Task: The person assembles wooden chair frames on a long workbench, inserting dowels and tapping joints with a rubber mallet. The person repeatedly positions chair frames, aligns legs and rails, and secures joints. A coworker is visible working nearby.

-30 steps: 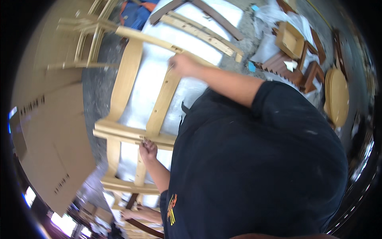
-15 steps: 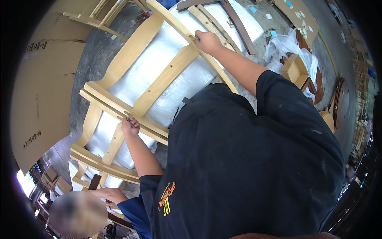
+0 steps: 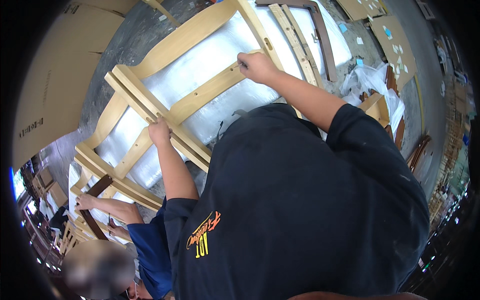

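Observation:
Pale wooden frames lie side by side, with paired slotted rails (image 3: pixel 135 95), a wide shaped board (image 3: pixel 187 37) and narrower drilled crosspieces (image 3: pixel 205 90). My left hand (image 3: pixel 160 132) is closed at a slot in the paired rails, its fingertips partly hidden; whatever it may hold does not show. My right hand (image 3: pixel 256 67) is pinched just above the far end of the middle crosspiece, beside a small hole. Anything between its fingers is too small to make out. Beyond it runs the right slotted rail (image 3: pixel 264 39).
White wrapping (image 3: pixel 200 120) covers the surface under the frames. Brown wood pieces (image 3: pixel 325 50) and pale strips (image 3: pixel 297 45) lie at the far right. A co-worker's hand (image 3: pixel 86 201) holds a dark brown bar (image 3: pixel 95 222) at lower left. Large cardboard (image 3: pixel 60 75) stands left.
My right hand has moved from the right rail's slot to the end of the crosspiece. My left hand stays by its slot. The view has shifted; more of the co-worker and the brown bar shows.

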A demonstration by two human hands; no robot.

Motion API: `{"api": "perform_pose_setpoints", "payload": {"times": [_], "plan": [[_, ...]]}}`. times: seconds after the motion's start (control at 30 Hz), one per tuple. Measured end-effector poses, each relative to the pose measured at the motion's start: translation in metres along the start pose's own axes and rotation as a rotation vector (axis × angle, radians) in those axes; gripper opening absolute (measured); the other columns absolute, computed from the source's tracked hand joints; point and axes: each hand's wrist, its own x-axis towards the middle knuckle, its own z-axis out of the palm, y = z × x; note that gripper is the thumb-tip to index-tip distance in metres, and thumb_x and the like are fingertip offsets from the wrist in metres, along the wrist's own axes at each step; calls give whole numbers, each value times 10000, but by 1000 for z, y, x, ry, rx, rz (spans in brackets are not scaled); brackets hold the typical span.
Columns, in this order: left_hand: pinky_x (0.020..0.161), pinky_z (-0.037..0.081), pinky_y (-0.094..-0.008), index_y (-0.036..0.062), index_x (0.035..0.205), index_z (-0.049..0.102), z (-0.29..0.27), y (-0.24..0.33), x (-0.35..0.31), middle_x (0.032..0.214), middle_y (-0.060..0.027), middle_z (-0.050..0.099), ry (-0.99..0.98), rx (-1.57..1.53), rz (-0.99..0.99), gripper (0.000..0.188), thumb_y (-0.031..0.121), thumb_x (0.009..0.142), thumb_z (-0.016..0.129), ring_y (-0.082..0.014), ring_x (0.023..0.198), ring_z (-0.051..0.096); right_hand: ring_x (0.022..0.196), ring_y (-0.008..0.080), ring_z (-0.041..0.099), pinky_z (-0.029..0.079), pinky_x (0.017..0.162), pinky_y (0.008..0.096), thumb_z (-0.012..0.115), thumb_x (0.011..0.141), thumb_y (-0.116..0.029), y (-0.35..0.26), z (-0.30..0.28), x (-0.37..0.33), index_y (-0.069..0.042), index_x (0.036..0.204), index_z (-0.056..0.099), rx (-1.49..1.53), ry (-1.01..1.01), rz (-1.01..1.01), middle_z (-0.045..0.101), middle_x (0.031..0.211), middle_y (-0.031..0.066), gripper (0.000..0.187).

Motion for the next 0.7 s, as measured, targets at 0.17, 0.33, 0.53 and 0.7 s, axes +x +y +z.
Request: {"api": "perform_pose_setpoints", "payload": {"times": [0.17,0.33,0.53,0.7], "plan": [[639,554,-417,-36,871,681,-5,-13,9,844,-199,714,226,484,335,378,330,909,592,-299,633,687,855,389,686,540,766,511,622,881,-174,-17,20,17,-60,956,641,-135,-128,5,703,862,191,138],[392,320,-263,114,778,527,-12,-25,26,641,6,511,-391,-852,-383,281,277,1003,479,-109,467,449,874,380,701,558,782,489,608,885,-111,-26,17,29,-34,965,656,-354,-257,-232,715,864,182,121],[422,280,-237,145,799,478,-3,-34,16,649,49,428,-732,-1761,-434,251,246,1028,456,-76,494,389,947,352,711,569,798,468,633,941,-232,-52,17,43,-24,970,678,-575,-468,-160,724,947,195,215],[483,346,-244,125,852,557,-6,-36,2,716,21,488,-720,-1657,-143,236,305,1004,574,-101,561,427,949,343,718,572,807,460,625,957,-378,-70,11,49,-27,949,725,-649,-533,-36,734,970,197,364]]}}
